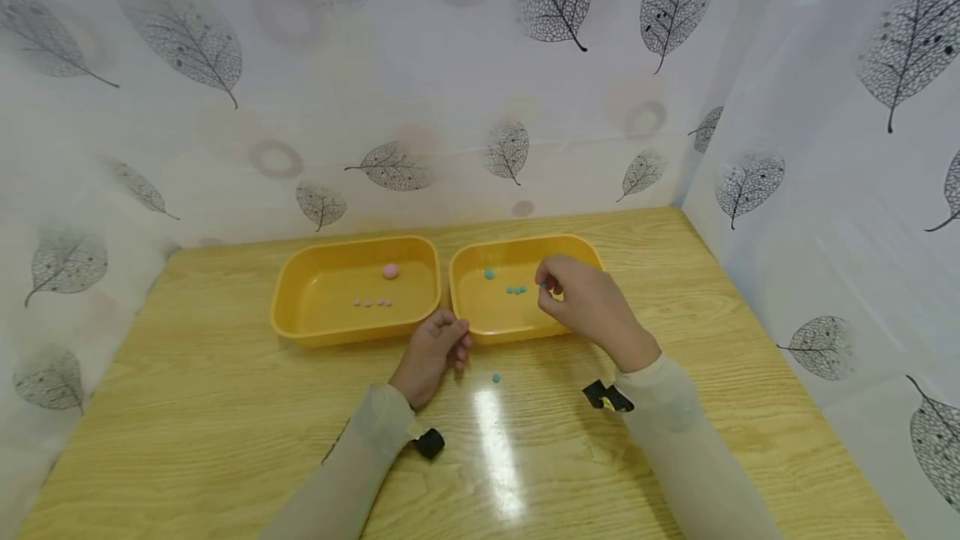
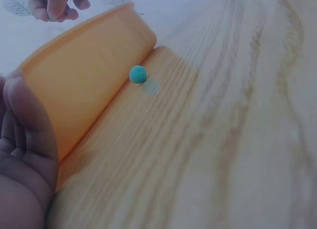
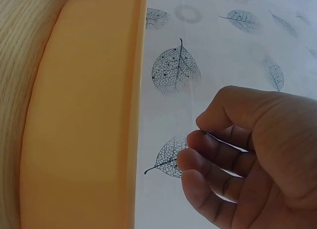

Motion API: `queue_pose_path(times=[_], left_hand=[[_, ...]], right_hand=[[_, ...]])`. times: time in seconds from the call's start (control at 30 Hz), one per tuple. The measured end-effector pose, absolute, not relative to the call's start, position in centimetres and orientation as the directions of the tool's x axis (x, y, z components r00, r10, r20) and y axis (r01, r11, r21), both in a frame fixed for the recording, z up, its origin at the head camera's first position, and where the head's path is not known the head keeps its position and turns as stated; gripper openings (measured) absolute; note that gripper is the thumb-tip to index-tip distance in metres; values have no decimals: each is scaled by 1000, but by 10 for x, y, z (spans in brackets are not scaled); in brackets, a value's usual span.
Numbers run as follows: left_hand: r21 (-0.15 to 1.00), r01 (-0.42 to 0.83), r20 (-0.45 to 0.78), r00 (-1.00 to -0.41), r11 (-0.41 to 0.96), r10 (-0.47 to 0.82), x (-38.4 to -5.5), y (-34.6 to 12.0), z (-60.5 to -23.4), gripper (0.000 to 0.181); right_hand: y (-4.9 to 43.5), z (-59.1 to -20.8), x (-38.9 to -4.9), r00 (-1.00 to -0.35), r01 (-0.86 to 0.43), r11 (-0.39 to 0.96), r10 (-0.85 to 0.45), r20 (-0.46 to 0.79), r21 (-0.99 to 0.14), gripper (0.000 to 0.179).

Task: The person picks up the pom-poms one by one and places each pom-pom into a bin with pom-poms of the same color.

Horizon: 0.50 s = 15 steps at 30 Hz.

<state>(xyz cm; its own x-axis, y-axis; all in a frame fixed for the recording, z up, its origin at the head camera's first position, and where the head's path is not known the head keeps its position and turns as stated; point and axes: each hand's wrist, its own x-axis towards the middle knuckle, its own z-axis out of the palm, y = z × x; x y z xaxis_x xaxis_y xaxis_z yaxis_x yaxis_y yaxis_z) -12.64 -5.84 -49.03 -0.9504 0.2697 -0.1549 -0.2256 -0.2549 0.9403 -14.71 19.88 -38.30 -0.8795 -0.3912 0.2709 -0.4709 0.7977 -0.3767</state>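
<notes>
My right hand (image 1: 588,302) is over the right yellow tray (image 1: 517,334), pinching a tiny blue ball (image 1: 543,284) between thumb and forefinger; in the right wrist view the fingertips mostly hide it. Inside that tray lie a larger blue ball (image 1: 489,273) and a few small blue balls (image 1: 517,291). My left hand (image 1: 429,355) rests at the tray's front left corner, its thumb against the wall and its fingers loosely curled. One more blue ball (image 2: 137,74) lies on the table just in front of this tray.
Close on the left stands another yellow tray (image 1: 315,337), holding a larger pink ball (image 1: 390,271) and several small pink balls (image 1: 367,303). Both trays are on a wooden table (image 1: 225,423). A leaf-patterned white sheet (image 1: 450,65) rises behind it and at its sides.
</notes>
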Motion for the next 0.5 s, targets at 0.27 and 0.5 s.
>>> queue_pose_path(times=[0.27,0.5], left_hand=[[941,-225,-154,-950,-254,271,-126,-58,-490,14],[941,-211,-138,-953,-263,270,-125,-58,-489,15]], right_hand=[[200,-383,-147,-879,-473,796,-398,263,-378,7],[200,-384,-147,-876,-478,795,-402,266,-373,7]])
